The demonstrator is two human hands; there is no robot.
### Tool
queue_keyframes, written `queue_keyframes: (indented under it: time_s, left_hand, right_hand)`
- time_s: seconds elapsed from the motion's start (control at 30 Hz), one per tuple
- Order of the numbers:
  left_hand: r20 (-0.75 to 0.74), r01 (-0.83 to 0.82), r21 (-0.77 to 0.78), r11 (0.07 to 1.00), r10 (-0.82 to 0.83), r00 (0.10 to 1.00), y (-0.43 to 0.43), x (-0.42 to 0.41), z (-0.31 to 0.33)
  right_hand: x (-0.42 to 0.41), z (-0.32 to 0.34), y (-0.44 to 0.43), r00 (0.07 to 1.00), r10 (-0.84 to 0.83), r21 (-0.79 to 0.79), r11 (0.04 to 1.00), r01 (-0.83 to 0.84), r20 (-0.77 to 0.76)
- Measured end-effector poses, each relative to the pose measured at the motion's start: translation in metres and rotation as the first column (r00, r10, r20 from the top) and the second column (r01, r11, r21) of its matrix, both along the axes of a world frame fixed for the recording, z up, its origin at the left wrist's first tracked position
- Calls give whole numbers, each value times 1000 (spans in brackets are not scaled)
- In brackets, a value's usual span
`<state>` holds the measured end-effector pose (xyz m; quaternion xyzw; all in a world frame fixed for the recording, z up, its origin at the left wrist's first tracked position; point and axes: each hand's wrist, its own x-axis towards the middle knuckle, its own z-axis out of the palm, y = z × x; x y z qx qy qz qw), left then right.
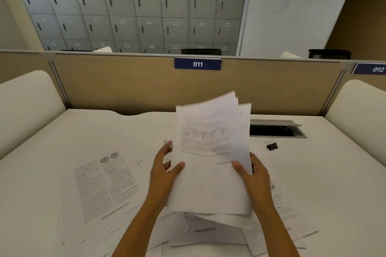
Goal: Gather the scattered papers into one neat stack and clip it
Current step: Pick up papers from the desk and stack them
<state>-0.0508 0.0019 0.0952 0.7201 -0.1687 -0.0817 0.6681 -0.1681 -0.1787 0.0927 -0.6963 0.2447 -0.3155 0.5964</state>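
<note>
A bundle of white printed papers (pixel 211 152) stands nearly upright above the white desk (pixel 41 173), its top edges fanned and uneven. My left hand (pixel 165 171) grips its left edge and my right hand (pixel 250 171) grips its right edge. More printed sheets lie flat on the desk: a spread to the left (pixel 106 183), some under the bundle (pixel 204 229), and others at the right (pixel 286 210). A black binder clip (pixel 271 145) lies on the desk to the right, beyond my right hand and apart from it.
A tan partition (pixel 125 85) with a blue "011" sign (pixel 197 64) closes the desk's far side. An open cable hatch (pixel 275 129) sits in the desk behind the clip. Cream side dividers (pixel 27 106) stand left and right. Grey lockers fill the background.
</note>
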Motion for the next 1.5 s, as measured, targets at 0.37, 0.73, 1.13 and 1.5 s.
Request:
queue_keyframes:
  time_s: [0.37,0.73,1.13,1.5]
  left_hand:
    - [-82,41,-200,979,-58,995,5,-7,6]
    - [-62,53,-178,983,-65,996,3,8,1]
    - [-105,47,-131,990,-61,993,3,25,-5]
    - [52,100,-285,953,-89,995,-9,2,33]
  right_hand:
    - [-5,3,13,993,120,116,986,-122,21]
    - [-14,11,5,991,97,204,972,-114,90]
    - [-15,21,-10,988,151,199,968,-155,32]
    - [-1,23,15,982,-96,147,987,72,163]
